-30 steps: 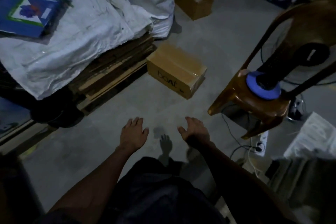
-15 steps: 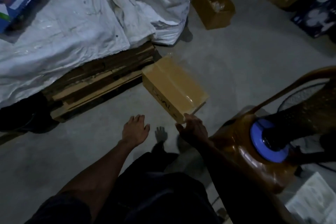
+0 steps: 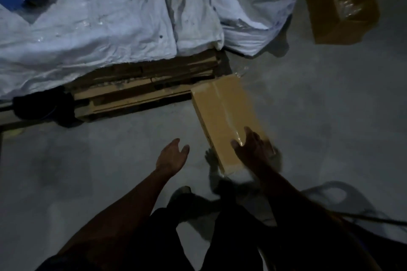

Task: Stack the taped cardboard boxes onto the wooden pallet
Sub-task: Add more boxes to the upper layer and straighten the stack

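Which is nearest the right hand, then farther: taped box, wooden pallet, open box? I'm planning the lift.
1. Taped box: under the right hand, which rests on its near end.
2. Wooden pallet: left of and beyond that hand, beside the box's far end.
3. Open box: far off, upper right on the floor.

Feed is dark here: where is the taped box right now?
In the head view, the taped box lies on the concrete floor, right of centre, beside the wooden pallet corner, with the right hand on its near end.
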A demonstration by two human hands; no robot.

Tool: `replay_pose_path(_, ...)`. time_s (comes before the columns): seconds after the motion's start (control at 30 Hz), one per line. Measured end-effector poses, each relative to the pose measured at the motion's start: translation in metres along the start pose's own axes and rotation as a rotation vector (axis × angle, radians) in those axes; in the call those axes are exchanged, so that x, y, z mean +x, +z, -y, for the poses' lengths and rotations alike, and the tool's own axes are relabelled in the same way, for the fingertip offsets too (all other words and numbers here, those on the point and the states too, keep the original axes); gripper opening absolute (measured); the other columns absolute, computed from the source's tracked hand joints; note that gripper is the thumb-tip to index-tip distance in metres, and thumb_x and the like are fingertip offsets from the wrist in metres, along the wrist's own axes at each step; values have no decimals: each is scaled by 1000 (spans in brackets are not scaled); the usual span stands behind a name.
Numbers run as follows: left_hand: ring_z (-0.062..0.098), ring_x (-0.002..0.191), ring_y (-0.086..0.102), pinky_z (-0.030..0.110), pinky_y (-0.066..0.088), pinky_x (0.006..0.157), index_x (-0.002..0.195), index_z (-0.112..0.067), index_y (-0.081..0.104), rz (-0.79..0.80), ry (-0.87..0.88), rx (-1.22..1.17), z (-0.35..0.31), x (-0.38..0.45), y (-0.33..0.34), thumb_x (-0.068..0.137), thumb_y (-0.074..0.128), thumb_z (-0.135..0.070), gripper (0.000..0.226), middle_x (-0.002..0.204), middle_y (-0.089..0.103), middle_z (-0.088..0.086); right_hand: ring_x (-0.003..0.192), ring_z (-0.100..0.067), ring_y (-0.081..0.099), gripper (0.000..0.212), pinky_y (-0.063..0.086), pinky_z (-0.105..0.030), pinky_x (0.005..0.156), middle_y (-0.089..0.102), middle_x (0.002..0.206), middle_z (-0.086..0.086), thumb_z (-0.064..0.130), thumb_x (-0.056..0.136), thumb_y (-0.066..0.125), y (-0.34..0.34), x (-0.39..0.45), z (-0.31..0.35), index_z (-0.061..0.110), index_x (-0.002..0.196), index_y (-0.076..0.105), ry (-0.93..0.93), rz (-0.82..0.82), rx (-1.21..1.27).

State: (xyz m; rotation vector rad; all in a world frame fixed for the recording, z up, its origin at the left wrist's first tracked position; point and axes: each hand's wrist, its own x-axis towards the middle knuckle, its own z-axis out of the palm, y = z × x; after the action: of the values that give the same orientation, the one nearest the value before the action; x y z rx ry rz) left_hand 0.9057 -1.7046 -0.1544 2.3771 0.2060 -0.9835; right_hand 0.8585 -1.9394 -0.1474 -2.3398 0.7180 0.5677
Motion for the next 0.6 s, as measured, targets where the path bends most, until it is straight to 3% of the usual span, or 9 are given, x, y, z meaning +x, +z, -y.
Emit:
replay_pose_path(0.23, 27, 142, 33, 35, 28, 112, 151, -11, 33, -48, -248, -355, -44, 97, 105, 100, 46, -44, 62, 157, 32, 9, 145, -36, 24, 96, 31, -55, 113, 26, 159, -12, 61, 86, 61, 15, 163, -86, 21, 157, 12, 20, 38, 46)
replay_pose_path(0.37, 29, 144, 29, 39, 28, 112, 152, -10, 29, -61, -364, -498, -47, 162, 162, 99, 50, -42, 65, 159, 27, 9, 141, -34, 32, 105, 38, -57, 108, 33, 155, -12, 75, 73, 61, 42, 248, -124, 26, 154, 15, 18, 23, 77)
replay_pose_path(0.5, 30, 145, 26, 39, 28, 112, 154, -8, 23, -96, -442, -562, -40, 225, 205, 98, 55, -37, 71, 160, 22, 11, 138, -34, 36, 103, 36, -53, 111, 36, 152, -12, 62, 76, 71, 61, 317, -143, 22, 155, 19, 19, -15, 96)
replay_pose_path(0.6, 30, 140, 35, 30, 38, 101, 152, -10, 25, -81, -482, -599, -25, 266, 234, 98, 57, -35, 68, 155, 33, 11, 138, -38, 38, 108, 35, -52, 111, 38, 151, -15, 64, 75, 72, 77, 364, -157, 18, 156, 17, 9, -58, 60)
